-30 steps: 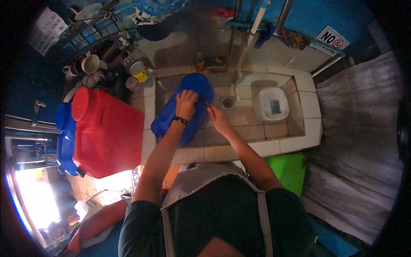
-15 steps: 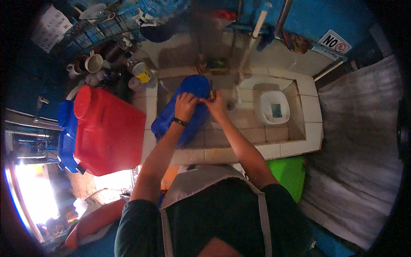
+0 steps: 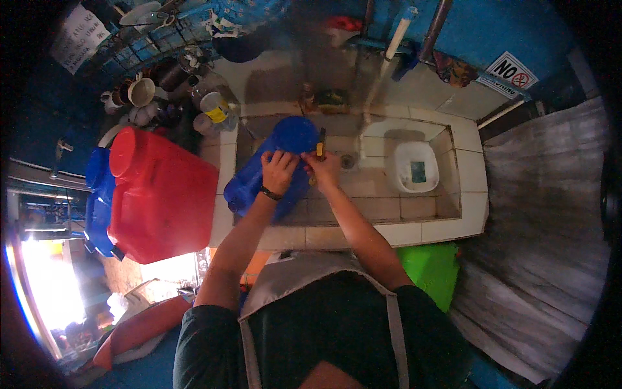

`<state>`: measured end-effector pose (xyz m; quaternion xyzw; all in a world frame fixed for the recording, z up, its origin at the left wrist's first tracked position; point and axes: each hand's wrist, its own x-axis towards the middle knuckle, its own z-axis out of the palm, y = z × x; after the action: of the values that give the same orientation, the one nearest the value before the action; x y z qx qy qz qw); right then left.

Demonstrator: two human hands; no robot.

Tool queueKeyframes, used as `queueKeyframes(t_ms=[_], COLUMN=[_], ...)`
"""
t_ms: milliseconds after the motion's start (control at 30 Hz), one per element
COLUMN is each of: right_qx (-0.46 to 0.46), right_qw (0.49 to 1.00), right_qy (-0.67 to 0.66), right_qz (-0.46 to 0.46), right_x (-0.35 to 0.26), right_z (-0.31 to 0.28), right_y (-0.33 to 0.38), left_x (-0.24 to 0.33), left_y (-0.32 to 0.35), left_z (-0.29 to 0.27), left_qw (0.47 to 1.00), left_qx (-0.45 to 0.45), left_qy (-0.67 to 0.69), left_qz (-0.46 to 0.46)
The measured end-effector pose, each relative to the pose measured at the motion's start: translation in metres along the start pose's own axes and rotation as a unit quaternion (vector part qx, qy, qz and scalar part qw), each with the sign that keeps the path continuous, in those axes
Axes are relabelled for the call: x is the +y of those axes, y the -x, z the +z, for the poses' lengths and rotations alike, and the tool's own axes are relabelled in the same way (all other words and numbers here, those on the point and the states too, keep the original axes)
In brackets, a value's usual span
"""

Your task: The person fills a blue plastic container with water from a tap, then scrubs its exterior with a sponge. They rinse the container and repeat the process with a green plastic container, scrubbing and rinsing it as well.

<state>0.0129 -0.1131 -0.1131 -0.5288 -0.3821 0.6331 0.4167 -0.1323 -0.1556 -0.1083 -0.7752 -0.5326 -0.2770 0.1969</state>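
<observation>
The right hand (image 3: 327, 171) has its grip clamped on a yellow-and-black tool (image 3: 321, 150); the left hand (image 3: 278, 172) touches the blue jug (image 3: 245, 184), its grip unclear. The jug sits left in the sink (image 3: 363, 235), a white basin (image 3: 404, 180) right, a red jug (image 3: 167, 202) outside left.

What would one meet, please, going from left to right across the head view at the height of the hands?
Far-left blue container, red container, second blue container, right hand, sink drain, white tub, grey curtain.
</observation>
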Motion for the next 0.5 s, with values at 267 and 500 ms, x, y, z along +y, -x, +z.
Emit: queueKeyframes(t_ms=[267, 500], right_qx=[-0.009, -0.008], right_qw=[0.994, 0.996], right_qy=[-0.081, -0.035], right_qz=[-0.066, -0.081], right_x=[0.011, 0.025], right_z=[0.006, -0.007], right_y=[0.001, -0.021], left_x=[-0.02, -0.083], left_y=[0.011, 0.018], left_z=[0.001, -0.022], left_qw=[0.976, 0.662], left_qx=[-0.144, 0.061], left_qy=[0.122, 0.531], left_qz=[-0.105, -0.524])
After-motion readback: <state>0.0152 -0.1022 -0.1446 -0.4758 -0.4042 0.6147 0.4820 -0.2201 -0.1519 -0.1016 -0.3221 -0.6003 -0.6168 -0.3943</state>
